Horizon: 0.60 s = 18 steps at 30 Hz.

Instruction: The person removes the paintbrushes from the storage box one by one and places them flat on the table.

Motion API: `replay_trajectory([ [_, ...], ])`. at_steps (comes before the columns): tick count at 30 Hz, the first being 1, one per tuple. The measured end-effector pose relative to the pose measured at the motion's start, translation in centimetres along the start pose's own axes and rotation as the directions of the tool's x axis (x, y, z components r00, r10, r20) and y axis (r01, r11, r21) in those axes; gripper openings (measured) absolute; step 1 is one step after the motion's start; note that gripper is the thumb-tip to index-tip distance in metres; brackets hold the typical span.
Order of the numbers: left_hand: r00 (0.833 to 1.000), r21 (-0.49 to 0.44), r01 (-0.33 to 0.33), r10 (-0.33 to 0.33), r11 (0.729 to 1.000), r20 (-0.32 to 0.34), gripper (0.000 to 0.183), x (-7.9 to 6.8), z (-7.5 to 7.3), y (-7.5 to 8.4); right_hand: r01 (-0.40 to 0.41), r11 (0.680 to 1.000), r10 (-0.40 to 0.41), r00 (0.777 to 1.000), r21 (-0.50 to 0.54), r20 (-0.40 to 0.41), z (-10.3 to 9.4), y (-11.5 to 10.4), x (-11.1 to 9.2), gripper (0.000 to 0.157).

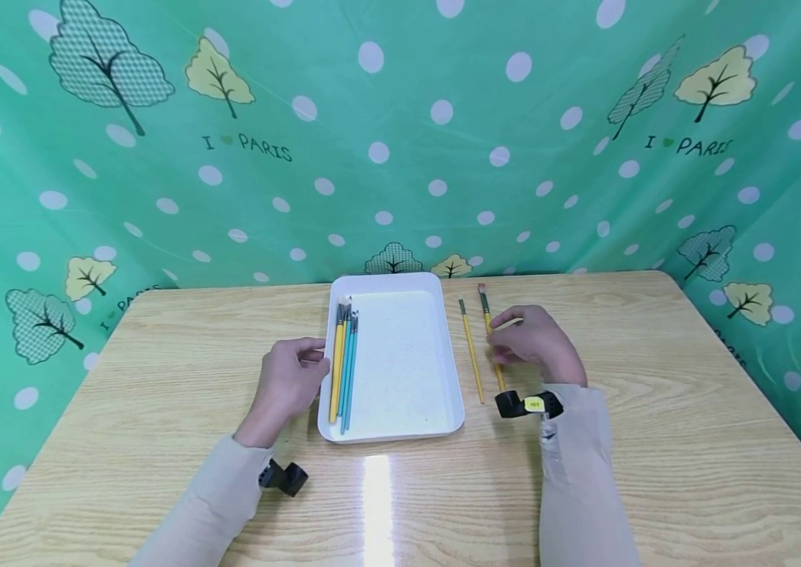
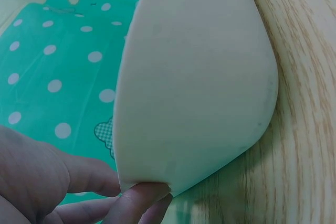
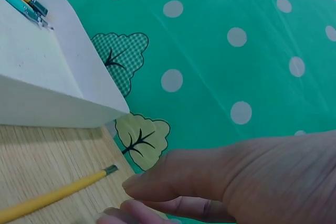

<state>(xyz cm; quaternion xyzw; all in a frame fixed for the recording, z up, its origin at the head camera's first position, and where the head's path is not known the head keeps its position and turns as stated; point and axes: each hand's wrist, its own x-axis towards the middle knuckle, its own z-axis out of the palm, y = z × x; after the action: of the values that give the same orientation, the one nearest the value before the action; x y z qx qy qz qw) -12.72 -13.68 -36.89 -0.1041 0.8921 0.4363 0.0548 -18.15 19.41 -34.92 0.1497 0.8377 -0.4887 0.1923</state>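
A white rectangular tray (image 1: 400,435) lies on the table, with several yellow and blue paintbrushes (image 1: 347,370) side by side along its left side. My left hand (image 1: 290,378) pinches the tray's left wall; the left wrist view shows a thumb and fingers at its rim. To the tray's right, a thin yellow paintbrush (image 1: 472,350) rests on the wood. Beside it is another yellow paintbrush (image 1: 499,378) with reddish bristles. My right hand (image 1: 531,342) is over its middle, fingertips covering part of the handle. Whether they grip it is hidden in the right wrist view.
The wooden table (image 1: 662,441) extends to both sides. A green dotted cloth (image 1: 400,157) with printed trees hangs behind the table's back edge. Black wrist cameras sit on both sleeves; the right camera (image 1: 511,404) is close to the handle end of the right-hand paintbrush.
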Motion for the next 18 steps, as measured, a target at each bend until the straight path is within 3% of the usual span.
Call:
replay_trajectory([
  [18,1.000,0.000,-0.007,0.007,1.000,0.000,0.040,0.0,0.1,-0.1,0.099,0.993,-0.103,0.992,0.061,0.072,2.0,-1.1,-0.4,0.036],
])
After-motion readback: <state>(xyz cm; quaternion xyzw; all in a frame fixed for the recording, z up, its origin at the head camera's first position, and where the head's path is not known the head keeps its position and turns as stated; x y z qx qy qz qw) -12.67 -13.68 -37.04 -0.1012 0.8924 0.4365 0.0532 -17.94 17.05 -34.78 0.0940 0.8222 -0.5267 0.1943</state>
